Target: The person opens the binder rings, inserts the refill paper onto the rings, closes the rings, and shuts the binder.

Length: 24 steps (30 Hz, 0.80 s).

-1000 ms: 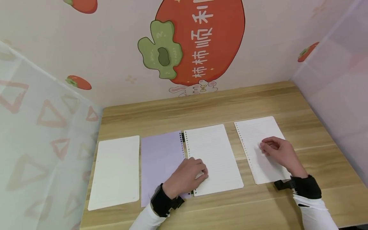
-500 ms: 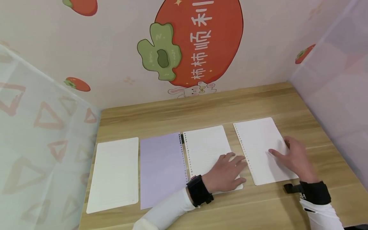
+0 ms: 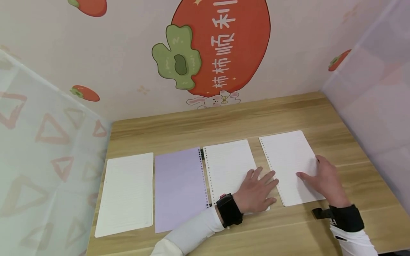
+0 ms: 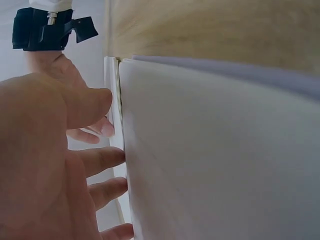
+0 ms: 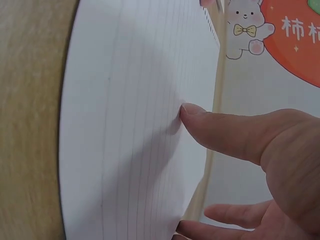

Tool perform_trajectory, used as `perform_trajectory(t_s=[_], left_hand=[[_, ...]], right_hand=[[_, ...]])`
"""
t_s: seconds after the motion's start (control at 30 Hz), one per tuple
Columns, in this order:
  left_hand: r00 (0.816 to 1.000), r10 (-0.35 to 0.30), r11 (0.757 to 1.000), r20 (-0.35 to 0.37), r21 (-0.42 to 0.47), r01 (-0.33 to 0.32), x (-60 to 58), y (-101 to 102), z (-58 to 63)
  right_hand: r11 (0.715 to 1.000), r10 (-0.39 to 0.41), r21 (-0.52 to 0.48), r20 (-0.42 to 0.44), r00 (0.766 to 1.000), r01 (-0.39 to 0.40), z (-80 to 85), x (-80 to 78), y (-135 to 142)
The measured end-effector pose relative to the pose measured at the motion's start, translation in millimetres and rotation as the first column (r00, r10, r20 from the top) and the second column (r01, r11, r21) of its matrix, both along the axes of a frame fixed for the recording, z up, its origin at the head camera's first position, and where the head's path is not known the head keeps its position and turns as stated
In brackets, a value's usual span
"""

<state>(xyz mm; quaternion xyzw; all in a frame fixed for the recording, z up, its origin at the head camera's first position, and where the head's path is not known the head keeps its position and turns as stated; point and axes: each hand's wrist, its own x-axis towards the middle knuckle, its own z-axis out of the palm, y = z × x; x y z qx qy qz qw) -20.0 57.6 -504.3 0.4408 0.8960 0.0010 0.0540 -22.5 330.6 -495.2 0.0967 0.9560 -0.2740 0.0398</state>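
A white lined stack of loose-leaf sheets [image 3: 285,160], punched along its left side, lies at the right of the table. My right hand [image 3: 326,177] holds its right edge, thumb on the top sheet and fingers along the side; in the right wrist view the thumb [image 5: 220,132] presses the lined paper. My left hand [image 3: 257,192] rests spread over the lower right corner of the white ruled pages [image 3: 227,160] of a ring binder. Its fingertips reach the gap beside the loose stack. In the left wrist view its fingers [image 4: 102,160] meet the pages' edge.
The binder's purple cover [image 3: 179,185] lies open to the left of its pages. Farther left is another cream-white lined sheet or pad [image 3: 126,195]. The wooden table [image 3: 205,124] meets a patterned back wall and side panels.
My left hand has moved right from the binder's rings to the pages' right edge. My right hand has gone from hovering over the loose stack to its right edge.
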Motion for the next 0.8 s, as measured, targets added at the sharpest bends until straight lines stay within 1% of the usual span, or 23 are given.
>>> perform_trajectory(t_s=[0.2, 0.3, 0.37, 0.47, 0.6, 0.63, 0.7, 0.8], left_hand=[[1.000, 0.005, 1.000, -0.012, -0.013, -0.005, -0.3, 2, 3.4], [1.000, 0.007, 1.000, -0.008, -0.016, -0.007, -0.4, 3, 3.8], [1.000, 0.009, 1.000, -0.009, -0.015, -0.009, -0.4, 3, 4.0], [1.000, 0.011, 1.000, -0.017, -0.011, -0.011, -0.2, 3, 3.9], [1.000, 0.013, 1.000, -0.028, -0.003, -0.013, 0.0, 3, 3.7], [1.000, 0.013, 1.000, -0.028, -0.001, -0.013, 0.0, 3, 3.7], [1.000, 0.013, 1.000, -0.029, -0.001, -0.013, -0.2, 3, 4.0], [1.000, 0.012, 1.000, -0.025, -0.006, -0.012, -0.7, 2, 4.6]], right_hand=[[1.000, -0.016, -0.001, -0.009, 1.000, 0.016, 1.6, -0.4, -2], [0.999, -0.031, -0.014, -0.031, 0.999, 0.031, 0.3, -0.9, -1], [0.999, -0.040, -0.036, -0.055, 0.998, 0.038, 0.1, -1.3, 0], [0.996, -0.053, -0.072, -0.115, 0.992, 0.045, -0.1, -1.8, 5], [0.993, -0.079, -0.105, -0.197, 0.977, 0.059, 0.3, -3.6, 17], [0.993, -0.084, -0.104, -0.206, 0.975, 0.064, 0.1, -4.6, 21], [0.992, -0.092, -0.109, -0.205, 0.974, 0.071, 0.2, -6.4, 31], [0.992, -0.088, -0.099, -0.159, 0.983, 0.073, -1.0, -8.9, 45]])
